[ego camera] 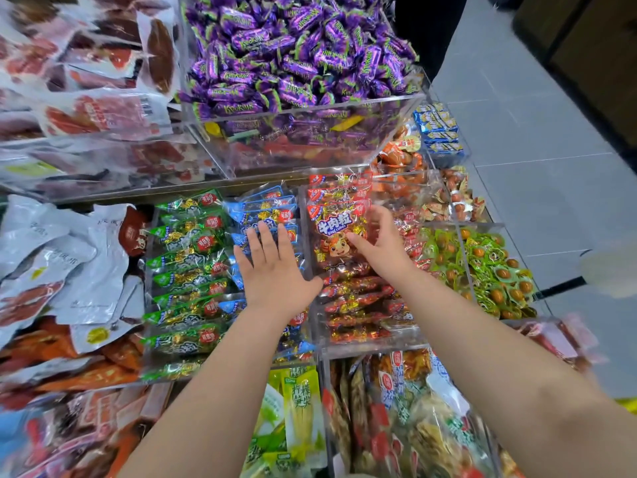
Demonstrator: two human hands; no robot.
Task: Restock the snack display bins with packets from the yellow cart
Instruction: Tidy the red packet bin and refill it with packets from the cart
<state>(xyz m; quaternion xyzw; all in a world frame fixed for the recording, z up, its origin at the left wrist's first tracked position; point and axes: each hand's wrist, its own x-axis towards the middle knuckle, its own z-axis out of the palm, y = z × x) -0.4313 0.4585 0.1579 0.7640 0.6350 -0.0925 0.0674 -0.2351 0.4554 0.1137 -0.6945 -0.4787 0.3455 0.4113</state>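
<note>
A clear acrylic display bin (312,236) holds rows of snack packets: green ones (186,250) on the left, blue ones (265,208) in the middle, red beef-cube packets (339,232) on the right. My left hand (272,267) lies flat with straight fingers on the blue packets. My right hand (379,241) hovers with spread fingers at the right edge of the top red packet, thumb touching it. The yellow cart shows only as a sliver (627,405) at the right edge.
Above stands a raised clear bin of purple candies (293,53). Vacuum-packed meat packets (86,81) fill the left bins. Green egg snacks (493,270) and orange packets (400,160) lie to the right. Bamboo-shoot packs (296,408) sit in front. Grey floor (534,150) runs on the right.
</note>
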